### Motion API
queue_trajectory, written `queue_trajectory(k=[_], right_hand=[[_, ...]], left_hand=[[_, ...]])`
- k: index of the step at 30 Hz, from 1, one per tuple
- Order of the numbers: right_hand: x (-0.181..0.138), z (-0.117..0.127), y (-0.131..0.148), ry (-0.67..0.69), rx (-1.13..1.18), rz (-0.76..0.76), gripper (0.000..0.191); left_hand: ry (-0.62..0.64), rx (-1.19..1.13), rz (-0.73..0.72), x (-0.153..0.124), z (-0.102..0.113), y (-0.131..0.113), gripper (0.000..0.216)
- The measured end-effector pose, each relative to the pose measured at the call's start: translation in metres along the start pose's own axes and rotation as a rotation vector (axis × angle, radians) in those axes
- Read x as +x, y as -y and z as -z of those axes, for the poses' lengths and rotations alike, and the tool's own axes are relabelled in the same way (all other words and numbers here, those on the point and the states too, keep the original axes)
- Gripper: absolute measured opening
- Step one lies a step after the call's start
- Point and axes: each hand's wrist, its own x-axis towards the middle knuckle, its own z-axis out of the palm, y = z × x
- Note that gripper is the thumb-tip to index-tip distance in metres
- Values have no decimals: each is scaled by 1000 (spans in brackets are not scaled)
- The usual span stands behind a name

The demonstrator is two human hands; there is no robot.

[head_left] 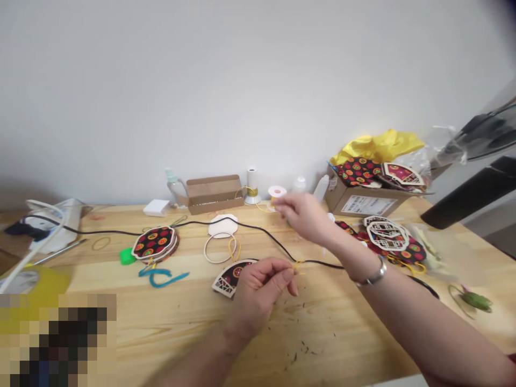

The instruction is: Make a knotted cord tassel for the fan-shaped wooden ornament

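My left hand is closed, its thumb and forefinger pinching a thin yellow cord. Partly hidden behind that hand lies a fan-shaped ornament with dark patterned fabric and a pale cut-out frame. A yellow loop runs up from it across a pale ring. My right hand, with a silver bangle on its wrist, is raised farther back, beside a white spool. Its fingers look pinched together, slightly blurred; what they hold, if anything, I cannot make out.
Stacked fabric ornaments and blue ribbon lie left. A brown box, spray bottle and thread cone stand by the wall. A carton of ornaments stands right. A black cable crosses the table.
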Motion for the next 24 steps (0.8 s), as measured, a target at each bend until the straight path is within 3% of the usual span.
queue_trajectory(k=[3,6,11,13,16,19,24], right_hand=[[-50,-7,-9,111,-114,3,23],[-79,-15,-12,173,-89,-52,21],[-92,-16,-7,249,-54,-58,18],[-92,-16,-5,287,-30,-46,18],[-91,-20,-5,305,25,-57,19],[-87,-32,-4,308,73,-56,41],[-76,-54,2,327,62,62,70]], left_hand=[[-132,-68,-60,5,1,-6,15],[-239,-177,-111,10,4,-21,11],[-446,-166,-239,0,20,-51,7],[-509,-114,-224,-12,32,-54,10],[-609,-19,-104,-36,55,-44,19],[-754,44,73,-57,74,-29,31],[-741,-7,216,-72,82,-13,40]])
